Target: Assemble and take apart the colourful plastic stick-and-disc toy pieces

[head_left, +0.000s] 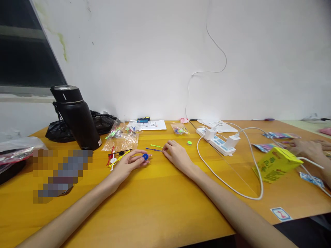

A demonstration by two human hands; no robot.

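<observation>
Between the thumb and fingers of my left hand [130,161] is a small blue disc [145,156], held just above the table. My right hand [177,155] has its fingers curled at the end of a thin blue arrow-shaped piece [154,149], which points left. A yellow-green arrow-shaped piece [156,146] lies just behind it. Beside my left hand, partly covered by it, are a red arrow-shaped piece [111,155], a black one [126,151], and yellow and white ones. A small green round piece [189,143] rests to the right of my right hand.
A black bottle [76,119] stands at left by a black plastic bag [103,122]. Clear bags [121,141] of small parts lie behind my hands. A white power strip [217,143] with looping cables and a yellow carton [276,164] are at right, near another person's hands [305,148].
</observation>
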